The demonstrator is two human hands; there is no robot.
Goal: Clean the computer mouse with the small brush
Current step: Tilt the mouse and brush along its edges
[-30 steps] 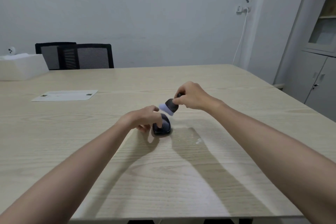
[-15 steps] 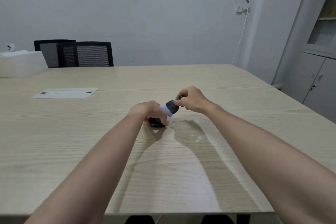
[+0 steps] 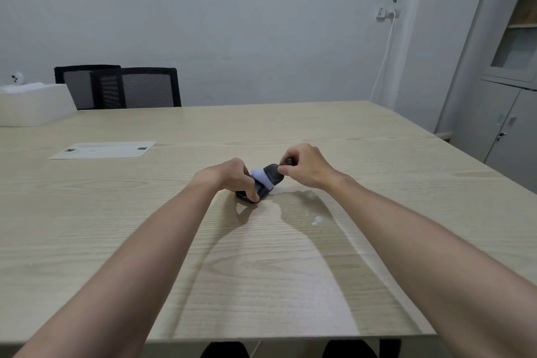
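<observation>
A black computer mouse (image 3: 247,196) rests on the light wooden table (image 3: 261,270) near its middle, mostly hidden under my left hand (image 3: 232,177), which grips it from the left. My right hand (image 3: 305,167) pinches the dark handle of a small brush (image 3: 268,176) with pale lilac bristles. The bristles lie against the right top side of the mouse, close to my left fingers.
A flat white card (image 3: 103,150) lies on the table at the left. A white box (image 3: 32,104) stands at the far left edge, with two black mesh chairs (image 3: 130,87) behind. A grey cabinet (image 3: 511,96) stands at right. A small white speck (image 3: 316,220) lies right of the mouse.
Both hands, the mouse and the brush sit farther from me on the table than a second ago. The brush has come down from above the mouse onto its side.
</observation>
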